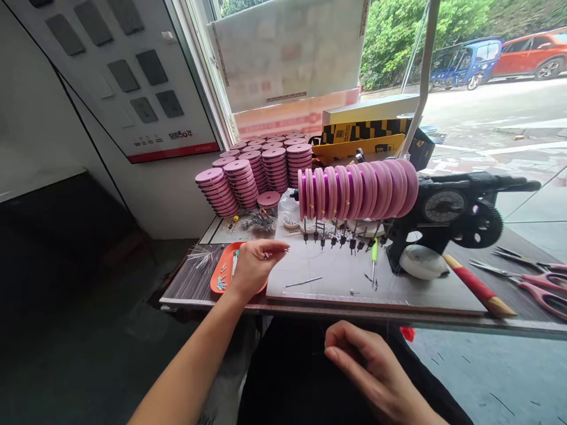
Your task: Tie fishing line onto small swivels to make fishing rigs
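Note:
Above the orange tray (216,276), my left hand (257,264) is closed, with small pale pieces showing between its fingers. Small light-blue and white pieces lie in the tray. My right hand (365,363) hovers over my lap, thumb and index finger pinched; what they hold, if anything, is too small to tell. Beyond the hands, a row of pink spools (354,189) sits on a black winding machine (445,206), with small black weights hanging beneath. On the white board (328,295) lie a thin metal tool (303,283) and a green-handled hook (374,252).
Stacked pink spools (252,174) stand at the back left. At the right are a white bowl (423,262), a red stick (476,286) and pink-handled scissors (543,283). A yellow and black box (363,141) stands behind the machine.

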Available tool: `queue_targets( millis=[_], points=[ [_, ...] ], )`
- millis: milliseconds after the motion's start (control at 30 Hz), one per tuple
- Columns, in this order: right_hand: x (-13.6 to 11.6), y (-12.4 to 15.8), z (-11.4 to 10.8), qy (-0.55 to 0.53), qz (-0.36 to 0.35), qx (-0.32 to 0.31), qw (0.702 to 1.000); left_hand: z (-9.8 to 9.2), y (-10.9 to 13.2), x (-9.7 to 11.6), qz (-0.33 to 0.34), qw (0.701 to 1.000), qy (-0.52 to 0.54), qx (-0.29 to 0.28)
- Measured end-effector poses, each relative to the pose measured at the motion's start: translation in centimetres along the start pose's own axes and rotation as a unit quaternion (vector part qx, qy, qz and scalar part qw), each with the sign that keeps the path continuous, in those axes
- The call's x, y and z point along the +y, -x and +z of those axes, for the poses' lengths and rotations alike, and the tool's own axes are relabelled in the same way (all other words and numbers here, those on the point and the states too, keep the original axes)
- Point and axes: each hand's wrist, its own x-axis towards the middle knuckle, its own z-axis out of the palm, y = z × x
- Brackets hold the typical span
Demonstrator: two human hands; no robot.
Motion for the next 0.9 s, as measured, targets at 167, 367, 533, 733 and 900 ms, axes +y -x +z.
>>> queue_targets(
  millis=[167, 367, 533, 733, 900],
  points=[
    [0.3, 0.1, 0.2, -0.022, 0.016, 0.005, 1.000, 1.1, -0.4, -0.6, -0.014, 0.999, -0.006, 0.036],
    [0.7, 0.0, 0.2, -0.026, 0.007, 0.029, 0.999, 1.8, -1.7, -1.2, -0.018, 0.999, 0.002, 0.030],
    [0.6, 0.2, 0.1, -0.024, 0.012, 0.053, 0.998, 0.8, -0.2, 0.4, -0.032, 0.998, 0.054, 0.022],
    [-0.3, 0.6, -0.3, 0.013, -0.023, 0.102, 0.994, 1.1, 8.2, 3.6, -0.170, 0.940, 0.279, -0.098],
    [-0.9, 0.8, -0.2, 0.083, -0.054, 0.084, 0.992, 3.1, 12.6, 3.5, -0.284, 0.862, 0.416, -0.051]
  ],
)
